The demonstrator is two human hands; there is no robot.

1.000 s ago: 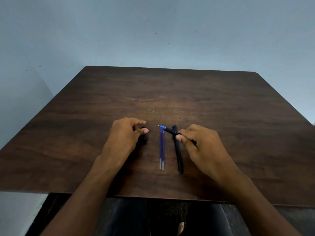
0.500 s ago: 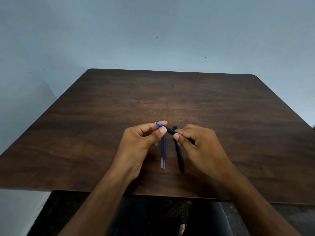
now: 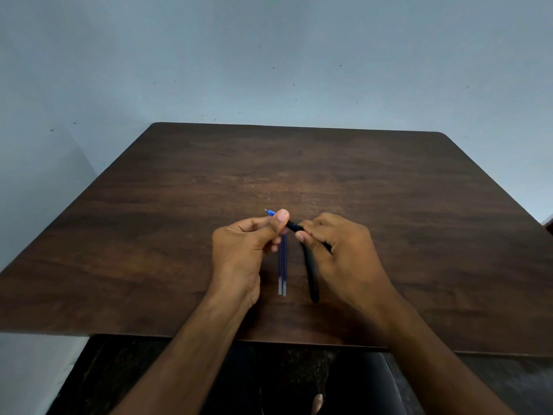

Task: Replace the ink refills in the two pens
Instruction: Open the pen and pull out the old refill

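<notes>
Left hand [image 3: 242,250] pinching blue-tipped refill [image 3: 270,212] of slim black pen barrel [image 3: 294,226], right hand [image 3: 338,250] fingers curled gripping barrel, two blue refills [image 3: 282,265] on dark wooden table [image 3: 149,235]

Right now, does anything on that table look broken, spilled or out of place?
Nothing stands out. Both hands hold one black pen with its blue tip exposed: left hand near the tip, right hand on the barrel. Two blue refills lie neatly side by side beside a second black pen.

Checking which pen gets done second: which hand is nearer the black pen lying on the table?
Right. The right hand hangs just over the upper end of the lying pen; the left hand is across the two refills, pinching the held pen's tip.
</notes>
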